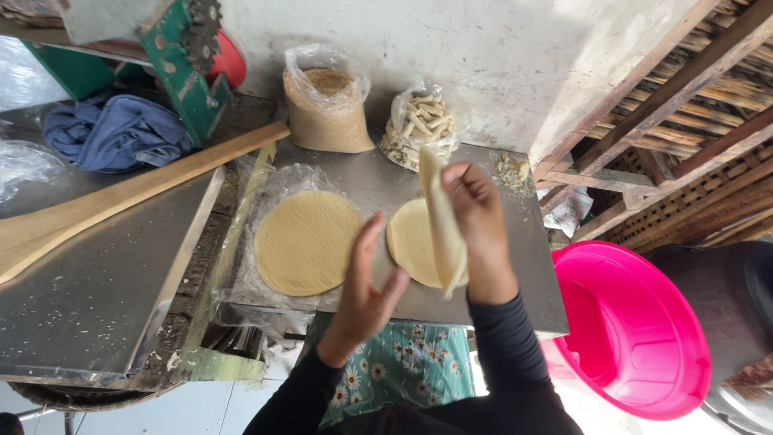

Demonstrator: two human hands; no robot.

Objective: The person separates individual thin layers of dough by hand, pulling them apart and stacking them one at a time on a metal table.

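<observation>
The right hand (475, 217) pinches a thin, pale yellow dough sheet (441, 221) between thumb and fingers, holding it up so it hangs folded on edge above the grey metal tray (515, 266). The sheet dangles over a flat round dough disc (409, 242) lying on the tray just beneath it. The left hand (366, 286) hovers beside the hanging sheet, fingers spread wide and holding nothing, partly covering the gap between that disc and a larger stack of round dough discs (307, 242) resting on clear plastic at the tray's left part. At the tray's far edge stand a clear bag of brown crumbs (326, 105) and a clear bag of rolled pale sticks (423, 125). Left of the tray lies a long wooden paddle (121, 197) and a crumpled blue cloth (117, 133). Right of the tray sits a bright pink plastic basin (636, 338).
</observation>
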